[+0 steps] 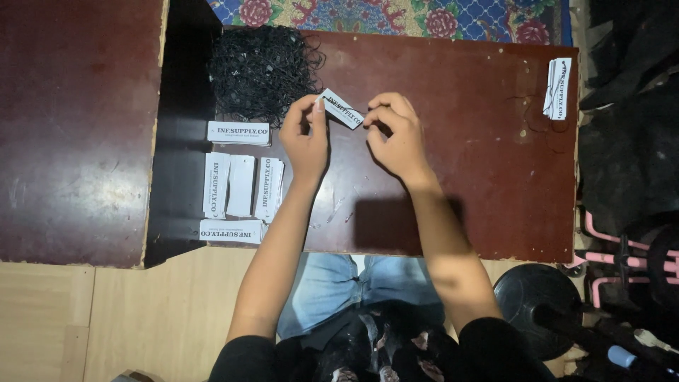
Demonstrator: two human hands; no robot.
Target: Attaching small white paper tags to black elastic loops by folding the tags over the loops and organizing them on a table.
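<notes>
Both hands meet over the middle of the surface [481,177], the left hand [305,138] and right hand [397,134] each pinching an end of one tag [341,108]. Behind the left hand lies a heap of strings [262,71]. Left of that hand lie tag stacks [239,180] (five, in rows). Another stack [558,88] lies at the far right corner.

Dark red-brown wooden surface [467,163]: glossy, scuffed, chipped edges. Small white rectangular paper tags [239,185]: matt, smooth. Tangled black string pile [263,71]: thin, matt. Pale wood-look floor [141,318]: smooth. Patterned floral cloth rug [396,14].
</notes>
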